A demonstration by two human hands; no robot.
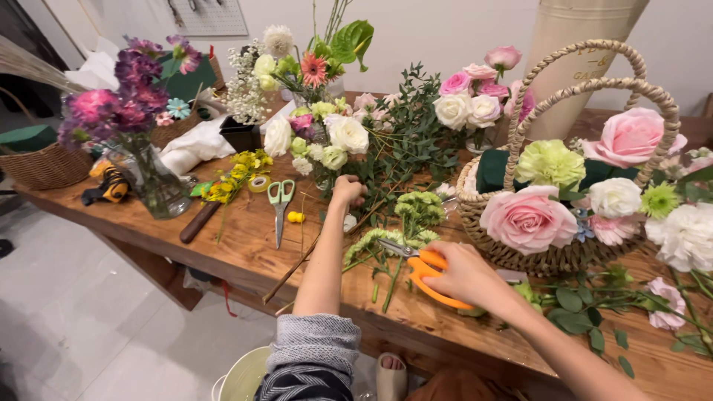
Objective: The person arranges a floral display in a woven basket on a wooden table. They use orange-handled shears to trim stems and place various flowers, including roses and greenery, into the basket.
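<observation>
Two hands | right hand [464, 273] grip: orange scissors [423, 271] | left hand [347, 190] grip: stems [371, 212] | wooden table [223, 238]

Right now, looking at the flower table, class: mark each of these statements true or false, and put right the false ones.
1. The right hand holds orange-handled scissors. True.
2. The left hand rests on the wicker basket. False: it reaches into the leafy green stems, apart from the basket.
3. A second pair of scissors with green handles lies on the wooden table. True.
4. The basket holds only red tulips. False: it holds pink roses, white blooms and a green one.
5. The purple flowers stand in a glass vase. True.
</observation>
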